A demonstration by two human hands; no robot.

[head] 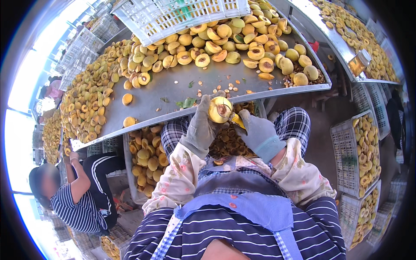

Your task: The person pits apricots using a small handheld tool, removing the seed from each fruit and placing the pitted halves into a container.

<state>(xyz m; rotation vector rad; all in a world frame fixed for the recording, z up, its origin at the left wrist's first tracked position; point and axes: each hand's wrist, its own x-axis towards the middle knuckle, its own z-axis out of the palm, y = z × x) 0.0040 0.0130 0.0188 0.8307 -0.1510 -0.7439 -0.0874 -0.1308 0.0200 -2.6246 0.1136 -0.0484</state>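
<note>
My left hand (202,128), in a grey work glove, grips a halved yellow peach (217,110) with its cut face turned up. The brown centre of the cut face shows. In my right hand (261,134), gloved in grey with a light blue cuff, is a yellow-handled pitting tool (238,121). Its thin curved metal loop rests at the cut face of the fruit. Both hands are just off the near edge of the metal table (156,91), over my lap. Below them lie many fruit pieces (231,143), partly hidden by my hands.
Heaped halved peaches (224,48) cover the table's far side, under a white plastic crate (185,19). Loose pits (230,86) and leaves (187,103) lie nearby. A crate of fruit (148,159) stands left of my legs, stacked crates (354,156) right. A co-worker (78,198) sits at left.
</note>
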